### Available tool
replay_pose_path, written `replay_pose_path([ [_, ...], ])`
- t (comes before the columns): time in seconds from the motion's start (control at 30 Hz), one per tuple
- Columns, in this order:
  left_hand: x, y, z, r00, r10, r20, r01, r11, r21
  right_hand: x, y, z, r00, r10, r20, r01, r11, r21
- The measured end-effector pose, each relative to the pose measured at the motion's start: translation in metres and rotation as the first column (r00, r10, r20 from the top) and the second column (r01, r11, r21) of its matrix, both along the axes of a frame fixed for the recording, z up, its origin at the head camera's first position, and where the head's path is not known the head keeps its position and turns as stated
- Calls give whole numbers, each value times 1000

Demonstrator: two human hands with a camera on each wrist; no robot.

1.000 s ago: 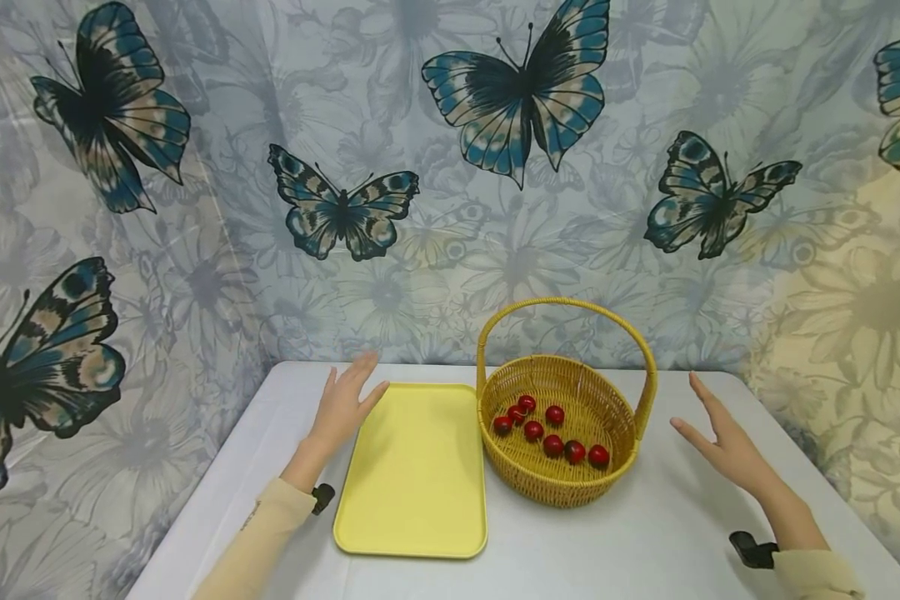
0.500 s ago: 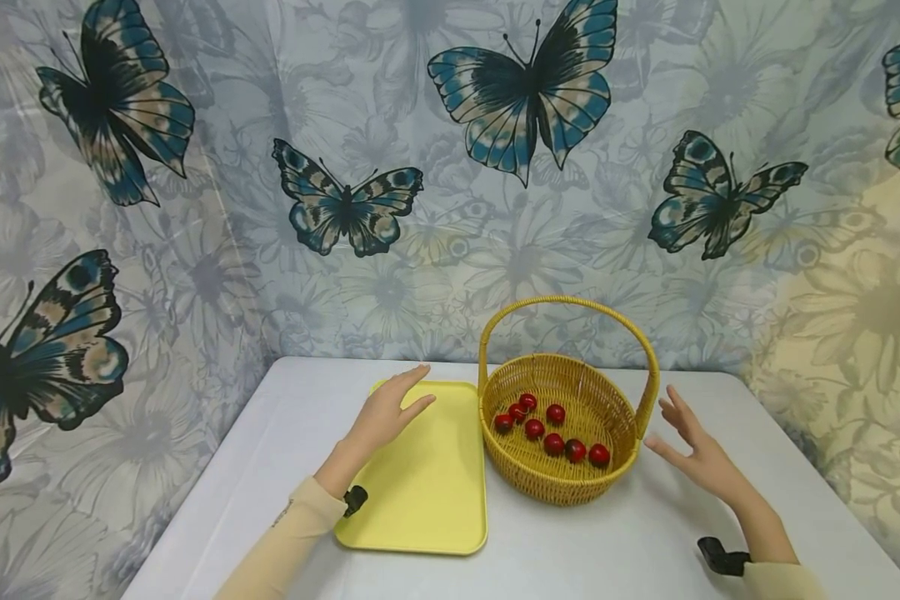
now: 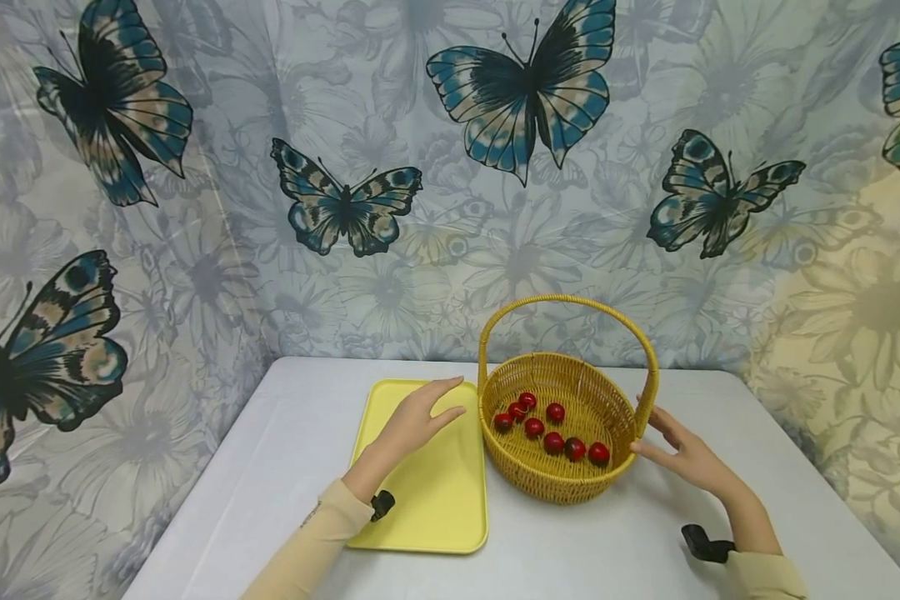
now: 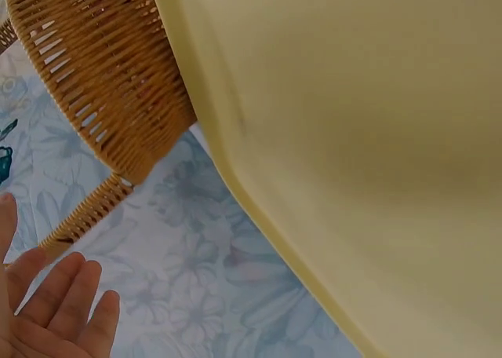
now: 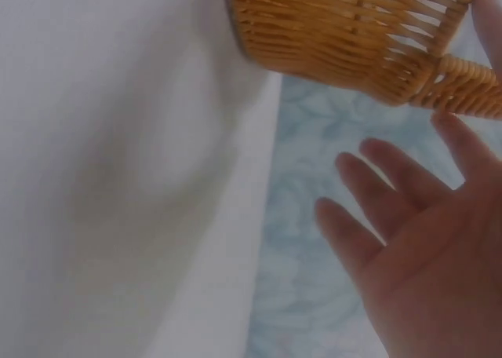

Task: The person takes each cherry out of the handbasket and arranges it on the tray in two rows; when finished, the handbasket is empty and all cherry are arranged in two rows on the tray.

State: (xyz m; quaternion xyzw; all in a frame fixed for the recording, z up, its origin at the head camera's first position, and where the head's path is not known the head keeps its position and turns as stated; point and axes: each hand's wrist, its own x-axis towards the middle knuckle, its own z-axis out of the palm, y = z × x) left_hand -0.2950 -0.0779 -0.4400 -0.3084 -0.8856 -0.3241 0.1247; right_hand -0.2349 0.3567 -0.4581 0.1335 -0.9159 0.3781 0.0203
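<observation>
A yellow wicker basket [image 3: 543,485] with a tall arched handle [image 3: 567,299] stands on the white table. Several dark red cherries [image 3: 553,443] lie inside it. My right hand [image 3: 686,461] is at the basket's right side, thumb in front of the handle's foot and fingers behind it. In the right wrist view its fingers [image 5: 365,187] are spread and mostly straight; whether the index fingertip touches the handle I cannot tell. Over the yellow tray [image 3: 438,521], my left hand [image 3: 411,422] hovers with extended fingers, apart from the basket's left side, holding nothing.
The tray lies directly left of the basket, its right edge close to the basket wall. Behind the white table [image 3: 570,558] hangs a floral cloth [image 3: 390,300] with butterflies. Small black wrist cameras [image 3: 708,546] sit at both cuffs.
My left hand has moved right across the tray toward the basket. The right hand has come left, from beside the basket to its handle's right foot. Basket, cherries and tray keep their places.
</observation>
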Motion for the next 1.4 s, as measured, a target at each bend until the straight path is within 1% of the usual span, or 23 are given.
replay_pose_path([
  [0.2,-1,14,-2,998,-59,-9,59,998,10,-2,-2,-1,1000,17,-5,-17,1000,-3],
  [0.3,-3,19,-3,996,-92,12,92,996,5,-3,-3,-4,1000,28,-4,-28,999,-24],
  [0.37,-4,23,-5,991,-127,33,127,992,-6,-3,-3,-7,1000,30,0,-30,999,-39],
  [0.5,-8,30,-9,979,-187,84,191,981,-32,-2,-3,-10,999,31,24,-29,998,-61],
  [0.67,-14,38,-11,964,-232,132,238,971,-36,-1,-4,-15,999,31,38,-29,998,-64],
  [0.77,-19,45,-12,948,-269,171,278,960,-31,-1,-4,-17,999,27,43,-25,998,-56],
  [0.87,-25,52,-11,933,-306,190,319,947,-42,0,-4,-17,999,26,34,-24,998,-58],
  [0.97,-32,59,-9,925,-326,195,345,935,-75,-1,-4,-17,999,38,16,-37,998,-60],
  [1.03,-37,63,-7,919,-333,212,359,928,-98,-2,-4,-18,999,38,10,-38,998,-59],
  [1.13,-44,69,-3,905,-340,257,383,914,-137,-3,-4,-19,999,43,12,-42,997,-69],
  [1.23,-50,73,0,889,-345,300,408,895,-182,-3,-4,-19,999,48,18,-46,995,-88],
  [1.4,-59,80,2,876,-334,349,432,865,-256,-3,-3,-19,998,58,21,-55,993,-108],
])
